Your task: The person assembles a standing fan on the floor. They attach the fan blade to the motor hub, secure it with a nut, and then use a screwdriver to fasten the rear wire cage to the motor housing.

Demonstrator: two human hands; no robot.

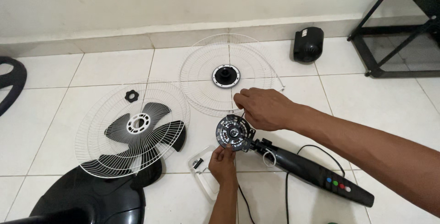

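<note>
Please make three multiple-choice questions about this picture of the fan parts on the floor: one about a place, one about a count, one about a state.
1. Where does the black fan blade lie?
A. under the white grille on the left
B. on the black rack
C. in the right hand

2. How many white wire grilles are on the tiled floor?
A. one
B. two
C. four

3. What is the state of the round motor unit?
A. boxed
B. held between both hands, cover off
C. hanging on the wall

Answers: 1 A, it shows through the left grille. 2 B, a second grille lies behind. 3 B, the left hand and right hand touch it.
</note>
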